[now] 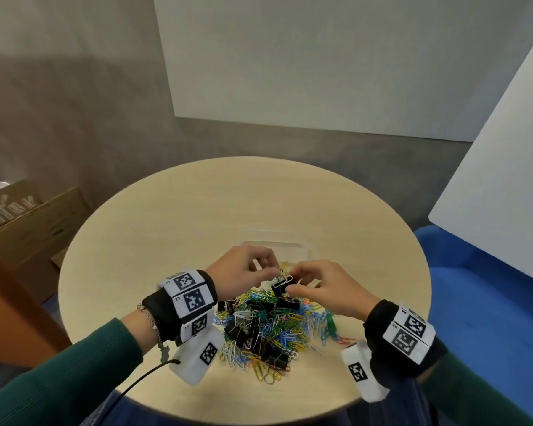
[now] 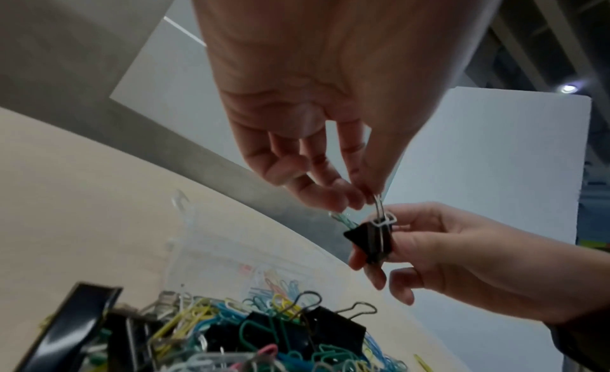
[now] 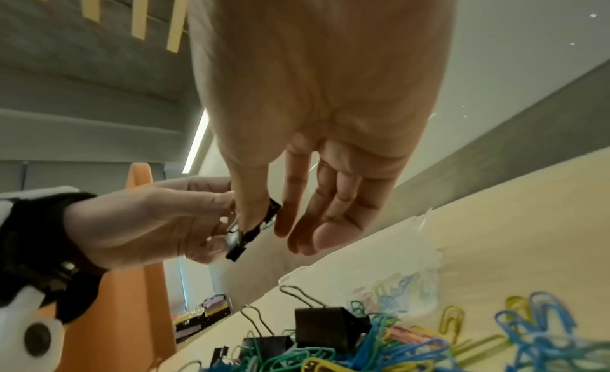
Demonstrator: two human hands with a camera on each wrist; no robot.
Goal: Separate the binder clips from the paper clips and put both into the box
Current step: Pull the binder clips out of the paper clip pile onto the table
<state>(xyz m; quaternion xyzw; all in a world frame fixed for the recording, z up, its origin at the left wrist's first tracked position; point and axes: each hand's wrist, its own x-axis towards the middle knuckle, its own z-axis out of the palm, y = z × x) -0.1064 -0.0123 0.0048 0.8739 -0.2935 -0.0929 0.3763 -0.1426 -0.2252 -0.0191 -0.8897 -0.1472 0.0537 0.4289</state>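
1. Binder clip (image 1: 282,287) — black, held in the air at frame centre of the head view, above the far edge of the mixed pile (image 1: 268,327). A white paper clip (image 1: 282,282) is hooked on it, long axis running lower left to upper right.
2. Right hand (image 1: 323,290) pinches the clip body between thumb and forefinger; other fingers hang loosely extended (right wrist view).
3. Left hand (image 1: 243,265) pinches the wire at the clip's top with its fingertips (image 2: 371,195); whether that wire is the handle or the paper clip, I can't tell. A teal paper clip (image 2: 343,219) seems tucked under its other fingers.
4. Both hands touch the clip — left from the frame's left, right from the frame's right.
5. Key relation: clear box (image 1: 277,250) sits just beyond the hands, toward frame top, some paper clips already inside.
6. Judgement: pull the paper clip off along its long axis, then a short forward drop.
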